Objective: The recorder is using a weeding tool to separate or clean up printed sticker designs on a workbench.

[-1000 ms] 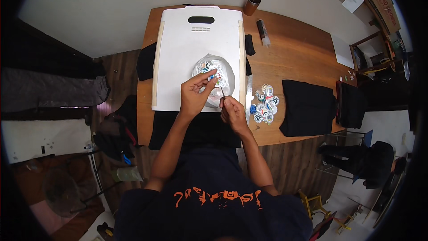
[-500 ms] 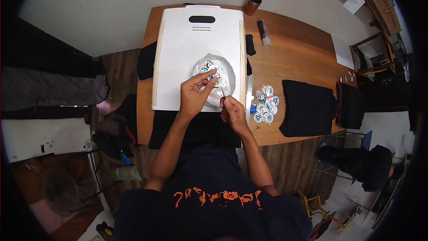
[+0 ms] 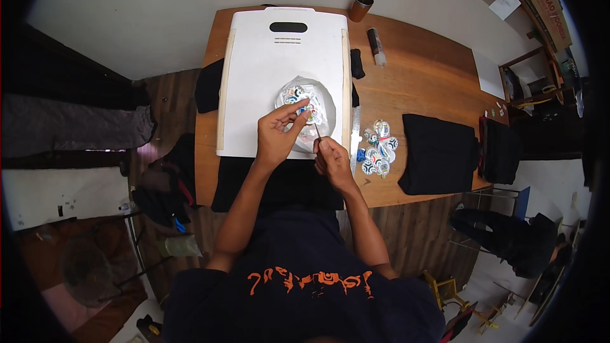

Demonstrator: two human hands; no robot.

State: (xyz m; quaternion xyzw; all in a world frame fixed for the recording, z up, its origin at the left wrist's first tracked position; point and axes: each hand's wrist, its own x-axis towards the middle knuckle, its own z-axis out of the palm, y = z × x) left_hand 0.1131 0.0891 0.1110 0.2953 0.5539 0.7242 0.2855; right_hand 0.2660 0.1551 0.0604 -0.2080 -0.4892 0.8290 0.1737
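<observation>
White panel point(image 3: 254, 67) underfoot of the work, laid flat on a brown wooden tabletop point(image 3: 426, 70): in the head view, a person in a dark shirt point(image 3: 298, 235) with orange lettering bends over 2 busy hands. The left hand point(image 3: 279, 128) pinches a small round patch point(image 3: 311, 113) between thumb and fingers, right above a translucent round container point(image 3: 327, 100) holding more printed pieces point(image 3: 292, 94). The right hand point(image 3: 327, 154) is closed around a slim pointed tool point(image 3: 318, 130), its tip just beside the patch; from where I stand, I cannot tell whether the 2 touch. Near the right forearm, a metal ruler point(image 3: 355, 136) lies along the panel's edge, with a heap of round patches point(image 3: 381, 149) beside it. Farther right rest a folded black cloth point(image 3: 438, 154) and a second dark stack point(image 3: 501, 149). Toward the wall stand a brown cup point(image 3: 360, 9) with a thin utensil in it and, lying nearby, a dark tube point(image 3: 376, 46). Across the room, at far right, another person point(image 3: 524, 241) in dark clothing leans over.
</observation>
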